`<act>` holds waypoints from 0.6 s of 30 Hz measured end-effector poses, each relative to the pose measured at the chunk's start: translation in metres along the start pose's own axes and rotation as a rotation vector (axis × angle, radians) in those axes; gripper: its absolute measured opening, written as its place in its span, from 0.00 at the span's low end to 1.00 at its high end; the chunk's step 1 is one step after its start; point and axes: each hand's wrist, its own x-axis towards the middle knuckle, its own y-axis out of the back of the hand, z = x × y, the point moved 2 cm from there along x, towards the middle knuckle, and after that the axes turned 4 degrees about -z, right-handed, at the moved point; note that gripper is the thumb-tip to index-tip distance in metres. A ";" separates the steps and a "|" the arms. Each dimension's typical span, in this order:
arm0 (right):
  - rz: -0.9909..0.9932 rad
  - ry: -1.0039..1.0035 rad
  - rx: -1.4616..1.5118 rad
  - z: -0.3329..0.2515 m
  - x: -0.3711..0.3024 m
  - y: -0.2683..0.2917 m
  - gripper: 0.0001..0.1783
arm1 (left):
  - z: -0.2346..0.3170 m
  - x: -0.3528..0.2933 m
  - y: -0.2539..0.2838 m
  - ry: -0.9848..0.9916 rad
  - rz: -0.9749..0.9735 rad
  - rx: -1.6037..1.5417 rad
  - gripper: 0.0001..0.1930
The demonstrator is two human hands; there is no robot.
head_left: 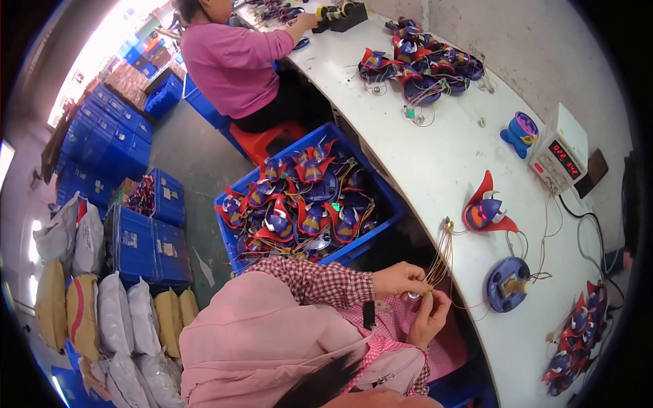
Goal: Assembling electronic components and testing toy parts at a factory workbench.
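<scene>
Just off the table's near edge, my left hand (400,279) is closed in a pinch on a bundle of thin wires (444,255). The wires run up over the table edge and end in small connectors. Close beside it, my right hand (430,319) pinches the lower ends of the wires at the fingertips. A small shiny piece (413,295) shows between the hands; its kind is too small to tell. On the table lies a purple and red horned toy figure (484,209), with leads running towards a round blue base (507,284).
A power supply (559,153) with a red display stands by the wall, next to a blue toy part (520,134). Toy heaps lie at the far end (422,64) and right (578,340). A blue crate (388,221) of toys stands left; a co-worker (235,61) sits beyond.
</scene>
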 end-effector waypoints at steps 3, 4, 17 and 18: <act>-0.073 0.429 -0.458 -0.011 0.002 0.000 0.07 | 0.002 0.002 0.001 -0.026 0.008 0.039 0.10; -0.072 0.427 -0.457 -0.012 0.003 0.000 0.07 | 0.001 0.003 0.002 -0.037 0.013 0.057 0.10; -0.132 0.430 -0.508 -0.009 0.008 0.005 0.05 | -0.004 0.011 0.006 -0.097 -0.001 0.190 0.12; -0.129 0.426 -0.506 -0.009 0.007 0.005 0.05 | -0.004 0.011 0.006 -0.085 -0.004 0.172 0.11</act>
